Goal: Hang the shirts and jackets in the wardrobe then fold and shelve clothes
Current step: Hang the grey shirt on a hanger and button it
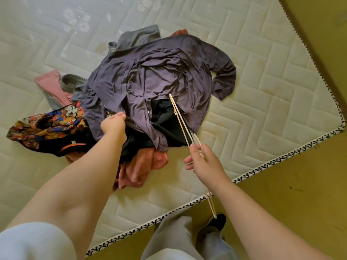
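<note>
A purple button-up shirt (159, 79) lies spread on top of a heap of clothes on the mattress (262, 76). My left hand (113, 123) pinches the shirt's near left edge. My right hand (203, 162) grips a thin pale wooden hanger (181, 121), whose far end points into the shirt's open front over a black garment (165, 119). Under the heap lie a rust-coloured garment (144, 167), a colourful printed piece (50, 124), a pink garment (52, 85) and grey clothes (139, 37).
The quilted mattress has a black-and-white patterned border (262, 167) along its near edge. Beyond it runs a yellowish floor (291, 194). My legs in grey trousers (180, 239) and a dark shoe (217, 222) stand beside the mattress corner.
</note>
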Action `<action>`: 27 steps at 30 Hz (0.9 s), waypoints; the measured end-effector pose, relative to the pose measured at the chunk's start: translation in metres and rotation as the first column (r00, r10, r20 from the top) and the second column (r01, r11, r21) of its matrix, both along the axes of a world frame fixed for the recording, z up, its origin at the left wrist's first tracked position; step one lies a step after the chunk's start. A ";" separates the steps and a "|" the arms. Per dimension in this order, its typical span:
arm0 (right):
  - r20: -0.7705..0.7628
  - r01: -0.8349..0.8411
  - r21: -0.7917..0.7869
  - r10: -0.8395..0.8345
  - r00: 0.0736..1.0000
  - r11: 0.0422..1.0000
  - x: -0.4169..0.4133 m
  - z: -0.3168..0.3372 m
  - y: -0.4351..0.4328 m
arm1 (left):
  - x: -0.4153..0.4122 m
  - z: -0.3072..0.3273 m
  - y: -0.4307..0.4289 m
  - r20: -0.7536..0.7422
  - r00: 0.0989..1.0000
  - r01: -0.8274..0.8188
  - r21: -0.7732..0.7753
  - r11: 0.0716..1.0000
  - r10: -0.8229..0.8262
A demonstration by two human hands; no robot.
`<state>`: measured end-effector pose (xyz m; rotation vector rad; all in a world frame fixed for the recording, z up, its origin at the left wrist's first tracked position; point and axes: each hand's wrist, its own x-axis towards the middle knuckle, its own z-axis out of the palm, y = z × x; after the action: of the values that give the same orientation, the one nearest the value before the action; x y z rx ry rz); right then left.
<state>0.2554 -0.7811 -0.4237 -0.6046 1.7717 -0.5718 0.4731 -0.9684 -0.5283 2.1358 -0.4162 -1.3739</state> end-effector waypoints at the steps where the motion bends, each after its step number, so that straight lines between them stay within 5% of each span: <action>1: -0.005 -0.002 -0.005 0.002 1.000 1.000 0.001 0.003 -0.002 | 0.000 0.013 -0.005 -0.138 0.986 -0.093 -0.021 0.995 0.089; 3: -0.010 -0.004 -0.021 0.004 1.000 1.000 0.004 0.013 -0.007 | 0.001 0.042 -0.013 -0.188 0.977 -0.114 -0.064 0.991 0.100; 8: -0.052 -0.033 -0.117 0.027 0.998 0.993 0.014 0.045 -0.022 | 0.017 0.108 -0.015 0.022 0.995 0.099 -0.213 0.972 -0.097; 14: -0.111 -0.101 -0.233 0.077 0.991 0.967 0.022 0.088 -0.040 | 0.024 0.179 0.012 0.014 0.945 0.327 -0.070 0.942 -0.327; 20: -0.196 -0.219 -0.289 0.166 0.966 0.932 0.017 0.121 -0.042 | 0.012 0.237 0.054 0.305 0.720 0.677 -0.110 0.728 -0.623; 24: -0.227 -0.270 -0.303 0.206 0.952 0.914 0.008 0.140 -0.039 | 0.004 0.286 0.092 0.518 0.532 0.836 -0.194 0.513 -0.670; 27: -0.270 -0.332 -0.292 0.256 0.928 0.897 0.000 0.154 -0.042 | 0.002 0.326 0.120 0.603 0.485 0.874 -0.301 0.382 -0.634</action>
<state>0.2558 -0.8231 -0.2693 -1.1966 1.7565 -0.6114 0.4749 -0.8483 -0.2027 1.6474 -1.9817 -0.9501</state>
